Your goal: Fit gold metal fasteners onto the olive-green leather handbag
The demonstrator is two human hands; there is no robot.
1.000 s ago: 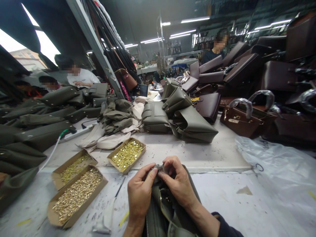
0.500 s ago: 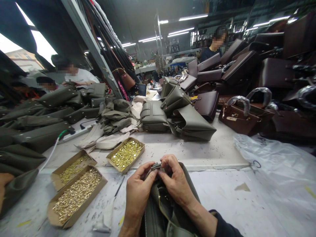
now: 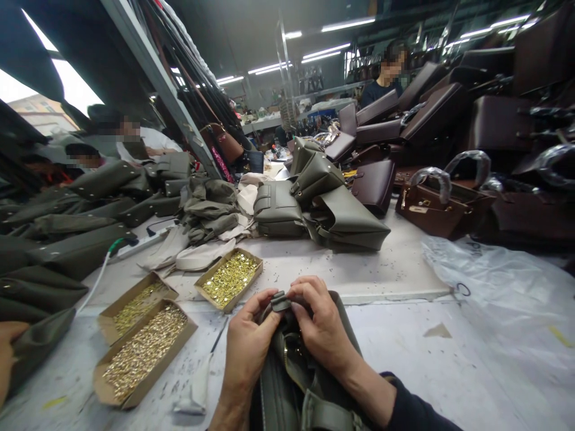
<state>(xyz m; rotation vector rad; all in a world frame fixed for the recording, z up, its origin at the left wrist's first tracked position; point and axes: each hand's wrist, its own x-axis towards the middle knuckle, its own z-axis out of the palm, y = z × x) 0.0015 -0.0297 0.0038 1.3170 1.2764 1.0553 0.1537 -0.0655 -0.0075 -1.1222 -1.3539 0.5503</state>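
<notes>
Boxes of brass fittings (image 3: pixel 142 352) are set left on the desk (image 3: pixel 404 335). Left hand (image 3: pixel 246 347) and right hand (image 3: pixel 320 328) are both pinched shut on a strap tab (image 3: pixel 280 301) of the olive bag (image 3: pixel 305 383), held bottom centre. Fitting step judged underway; firm, aligned pressure is needed next.

The bag (image 3: pixel 309 383) is matt olive leather with a fine grain, soft enough to fold. The studs (image 3: pixel 142 350) are shiny brass-coloured metal, heaped in plain brown cardboard boxes (image 3: pixel 117 398). The surface (image 3: pixel 404 353) is white, scuffed and speckled. The sheet (image 3: pixel 503 287) is thin clear plastic, crinkled and glossy. The brown bags (image 3: pixel 442 212) are smooth, slightly glossy leather.
</notes>
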